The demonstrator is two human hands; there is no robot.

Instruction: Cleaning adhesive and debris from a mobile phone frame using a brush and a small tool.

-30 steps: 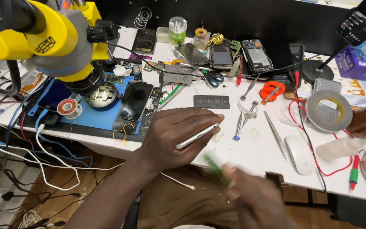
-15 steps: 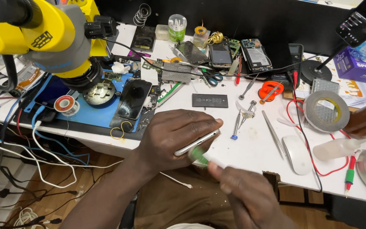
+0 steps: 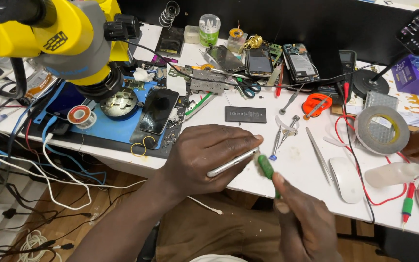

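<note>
Green-handled screwdriver clamped in your right hand: keep it square while left-hand fingers grip the slim silver phone.

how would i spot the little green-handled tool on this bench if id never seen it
Start at the big yellow microscope at the bench's left, then drop to the white table's near edge, where two hands meet. The left hand grips a silver phone edge-on; the green-handled tool is in the right hand, touching the phone's end. It is the only tool in hand.
</note>
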